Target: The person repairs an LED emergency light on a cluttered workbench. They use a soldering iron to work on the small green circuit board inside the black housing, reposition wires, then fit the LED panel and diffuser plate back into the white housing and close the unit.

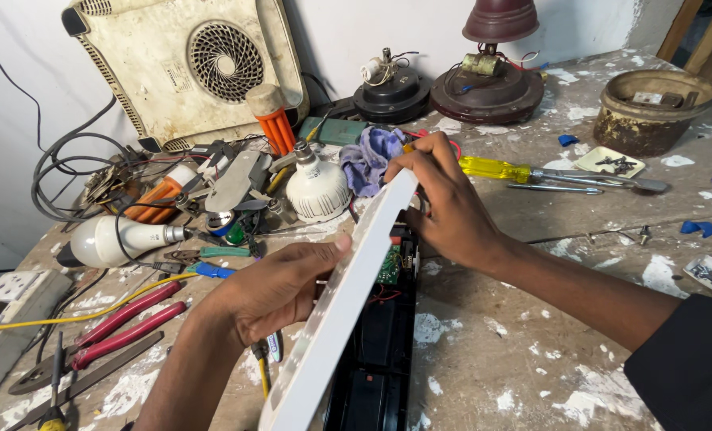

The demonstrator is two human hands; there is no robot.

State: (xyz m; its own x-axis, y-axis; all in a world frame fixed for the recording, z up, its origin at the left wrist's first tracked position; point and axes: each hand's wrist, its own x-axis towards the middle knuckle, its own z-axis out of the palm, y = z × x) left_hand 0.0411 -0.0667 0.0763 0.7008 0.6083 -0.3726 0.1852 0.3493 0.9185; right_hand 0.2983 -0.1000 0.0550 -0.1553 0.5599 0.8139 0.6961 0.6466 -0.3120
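A long white plastic panel stands tilted on edge over a long black casing that lies on the paint-spattered bench. Inside the casing a small green circuit board and red wires show. My left hand grips the panel's left face near its middle, thumb on the upper edge. At the panel's far end my right hand holds the top corner, fingers curled over the edge.
Left of the hands lie red-handled pliers, LED bulbs, wires and a white socket box. A yellow-handled screwdriver and purple cloth lie behind. A rusty round housing sits far right; a cream fan casing leans on the wall.
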